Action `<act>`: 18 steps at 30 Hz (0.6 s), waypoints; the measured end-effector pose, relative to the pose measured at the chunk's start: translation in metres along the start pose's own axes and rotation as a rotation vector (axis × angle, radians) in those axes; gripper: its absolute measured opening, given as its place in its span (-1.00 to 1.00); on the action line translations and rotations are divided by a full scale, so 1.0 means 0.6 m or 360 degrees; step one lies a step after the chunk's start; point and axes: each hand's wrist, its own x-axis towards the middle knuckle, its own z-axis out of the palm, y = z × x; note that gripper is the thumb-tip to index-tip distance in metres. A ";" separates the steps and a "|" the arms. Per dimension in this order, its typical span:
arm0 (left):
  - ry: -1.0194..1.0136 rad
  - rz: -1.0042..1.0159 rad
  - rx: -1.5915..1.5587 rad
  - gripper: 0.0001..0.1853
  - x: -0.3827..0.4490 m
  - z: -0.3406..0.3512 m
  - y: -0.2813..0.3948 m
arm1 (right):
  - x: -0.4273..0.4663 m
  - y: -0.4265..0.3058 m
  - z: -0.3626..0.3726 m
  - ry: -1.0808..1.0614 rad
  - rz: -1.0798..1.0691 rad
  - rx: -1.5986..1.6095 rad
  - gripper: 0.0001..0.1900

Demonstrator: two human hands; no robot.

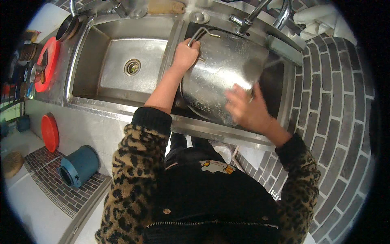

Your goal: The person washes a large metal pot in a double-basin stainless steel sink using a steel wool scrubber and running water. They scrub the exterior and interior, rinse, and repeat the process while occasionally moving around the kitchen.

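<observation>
A large stainless steel pot (219, 70) lies tilted on its side in the right sink basin, its outer wall wet and spotted with droplets or suds. My left hand (186, 55) is closed around the pot's metal loop handle (196, 35) at the upper left. Blurred by motion, my right hand (248, 106) is over the pot's lower right side, fingers spread; whether it touches the wall or holds anything small under the palm is unclear.
To the left is a second sink basin (131, 52) with a drain (132, 67). Faucets (243, 24) rise along the back edge. A red board (47, 64) and a dark pan (67, 28) stand on the left counter. Gray brick-patterned tiles (332, 91) border the right side.
</observation>
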 end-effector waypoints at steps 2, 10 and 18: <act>-0.0020 -0.0013 0.0013 -0.70 -0.009 0.001 0.001 | 0.029 0.072 0.006 0.0214 0.0494 0.0164 -0.67; -0.0063 0.0004 -0.0123 -0.51 -0.060 -0.040 0.003 | 0.089 0.144 0.022 0.0603 0.0819 0.0392 -0.56; 0.0021 -0.0005 -0.0099 -0.42 -0.128 -0.083 -0.046 | 0.164 0.028 -0.046 0.0303 0.0841 -0.0010 -0.37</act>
